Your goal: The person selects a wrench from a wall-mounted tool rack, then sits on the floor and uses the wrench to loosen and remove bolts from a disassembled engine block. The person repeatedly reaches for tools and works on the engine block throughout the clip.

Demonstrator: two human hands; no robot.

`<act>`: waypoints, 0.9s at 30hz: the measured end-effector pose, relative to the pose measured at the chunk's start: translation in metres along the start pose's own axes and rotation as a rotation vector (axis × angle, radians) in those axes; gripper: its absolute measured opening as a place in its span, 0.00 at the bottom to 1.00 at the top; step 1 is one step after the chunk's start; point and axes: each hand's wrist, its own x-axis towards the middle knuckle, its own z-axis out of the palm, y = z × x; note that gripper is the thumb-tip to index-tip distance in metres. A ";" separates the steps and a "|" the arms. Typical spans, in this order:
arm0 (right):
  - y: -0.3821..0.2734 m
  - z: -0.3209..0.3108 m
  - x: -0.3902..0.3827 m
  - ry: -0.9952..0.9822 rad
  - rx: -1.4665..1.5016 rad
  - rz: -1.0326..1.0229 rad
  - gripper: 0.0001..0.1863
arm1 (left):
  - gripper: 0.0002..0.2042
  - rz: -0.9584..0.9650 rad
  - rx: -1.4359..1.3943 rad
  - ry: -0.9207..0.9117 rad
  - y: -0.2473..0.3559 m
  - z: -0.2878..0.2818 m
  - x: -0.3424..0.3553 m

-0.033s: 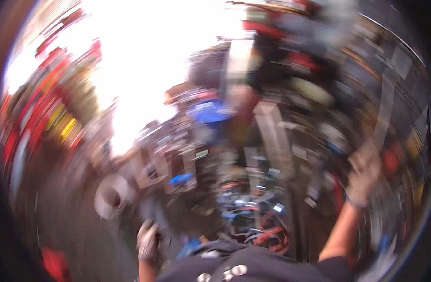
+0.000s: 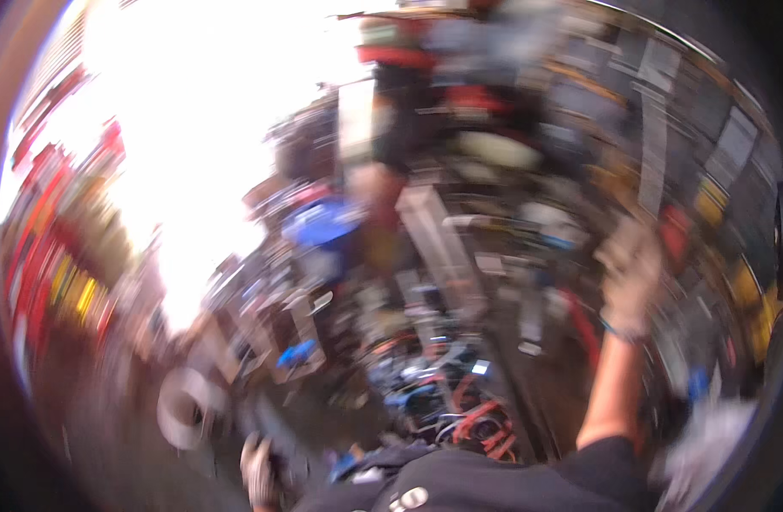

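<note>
In a strongly smeared view, my right hand (image 2: 632, 277), in a pale glove, reaches out to the right at the end of a raised forearm. Nearest it are a blurred red thing (image 2: 675, 235) and a long pale strip (image 2: 653, 154); whether it touches either cannot be made out. Low at the left, my left hand (image 2: 258, 474), also gloved, hangs beside my body with its fingers bent. Something dark lies against its inner side, too blurred to name or to show whether it is held.
Ahead of my body lies a tangle of orange cables (image 2: 485, 427) among small clutter. A pale ring-shaped thing (image 2: 175, 410) stands left. Beyond are a long pale box-like beam (image 2: 438, 239) and a blue rounded thing (image 2: 323, 222). Grey panels or shelving (image 2: 737, 141) line the right.
The surroundings have shifted left and partly downward as the view swings right. My right hand sits slightly farther left and higher in the picture; my left hand sits lower.
</note>
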 end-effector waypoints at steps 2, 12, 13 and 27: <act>-0.040 -0.037 0.037 -0.111 -0.197 -0.067 0.24 | 0.25 0.197 0.128 -0.025 -0.012 0.013 0.002; -0.196 -0.185 0.121 0.573 -0.428 -0.305 0.09 | 0.11 -0.605 -0.532 -0.314 0.040 0.134 0.090; -0.209 -0.202 0.127 0.553 -0.495 -0.364 0.08 | 0.11 -0.587 -0.519 -0.333 0.050 0.147 0.098; -0.363 -0.340 0.225 0.773 -0.717 -0.438 0.09 | 0.11 -0.494 -0.436 -0.485 0.122 0.260 0.113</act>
